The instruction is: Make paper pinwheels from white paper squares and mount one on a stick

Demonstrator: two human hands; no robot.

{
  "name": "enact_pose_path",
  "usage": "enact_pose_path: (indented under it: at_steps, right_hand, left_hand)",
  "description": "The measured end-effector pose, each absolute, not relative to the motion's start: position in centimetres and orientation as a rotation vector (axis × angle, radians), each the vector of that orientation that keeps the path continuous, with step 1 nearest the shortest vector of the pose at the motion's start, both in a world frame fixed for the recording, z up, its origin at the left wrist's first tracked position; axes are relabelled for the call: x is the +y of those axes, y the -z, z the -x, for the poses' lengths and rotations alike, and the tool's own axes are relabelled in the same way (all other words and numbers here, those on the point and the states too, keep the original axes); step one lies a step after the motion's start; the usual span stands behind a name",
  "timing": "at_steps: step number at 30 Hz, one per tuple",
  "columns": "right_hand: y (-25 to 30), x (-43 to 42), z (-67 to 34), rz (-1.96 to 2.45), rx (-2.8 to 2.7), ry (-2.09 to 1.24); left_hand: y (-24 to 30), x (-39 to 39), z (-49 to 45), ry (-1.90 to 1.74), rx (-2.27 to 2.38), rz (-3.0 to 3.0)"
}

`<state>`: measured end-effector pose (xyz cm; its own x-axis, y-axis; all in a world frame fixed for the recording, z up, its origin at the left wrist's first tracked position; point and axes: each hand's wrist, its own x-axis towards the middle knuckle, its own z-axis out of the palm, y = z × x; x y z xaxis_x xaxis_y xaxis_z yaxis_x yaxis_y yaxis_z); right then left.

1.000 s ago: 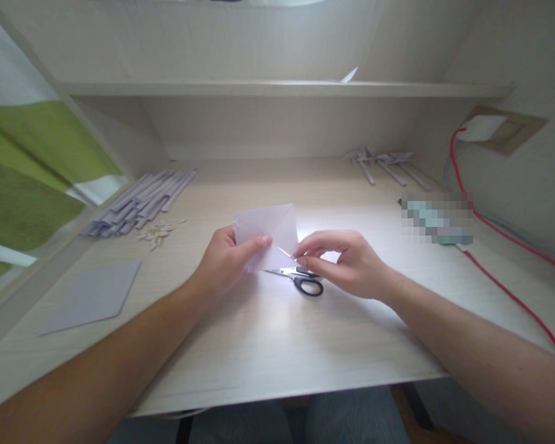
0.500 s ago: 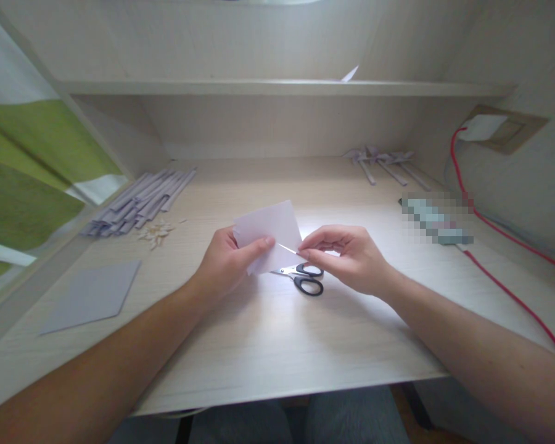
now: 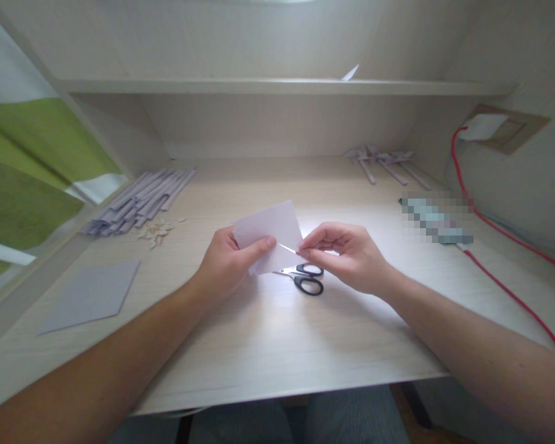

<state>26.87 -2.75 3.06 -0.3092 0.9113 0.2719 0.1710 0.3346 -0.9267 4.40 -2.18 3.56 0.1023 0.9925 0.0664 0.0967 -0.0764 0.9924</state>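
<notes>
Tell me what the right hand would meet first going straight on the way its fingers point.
Most likely the white paper, whose edge the right hand seems to touch, then perhaps the left hand holding it; depth is unclear.

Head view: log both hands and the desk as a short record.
Left hand: holds a pale paper sheet, thumb on its face
Right hand: pinches the sheet's right edge
Near sheet: metal scissors with black handles, partly hidden
Desk left: pile of pale paper tubes, small off-white scraps, flat greyish square paper
Desk back right: pale paper shapes with stems
</notes>
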Motion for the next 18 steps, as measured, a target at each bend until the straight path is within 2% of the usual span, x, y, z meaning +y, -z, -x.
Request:
enact_pose_path:
  at_steps: [18]
  right_hand:
    - [-2.8, -2.63, -26.75, 0.918, -1.652, -1.101]
  left_hand:
    - [-3.28, -2.23, -4.14, -1.166, 1.149, -1.422]
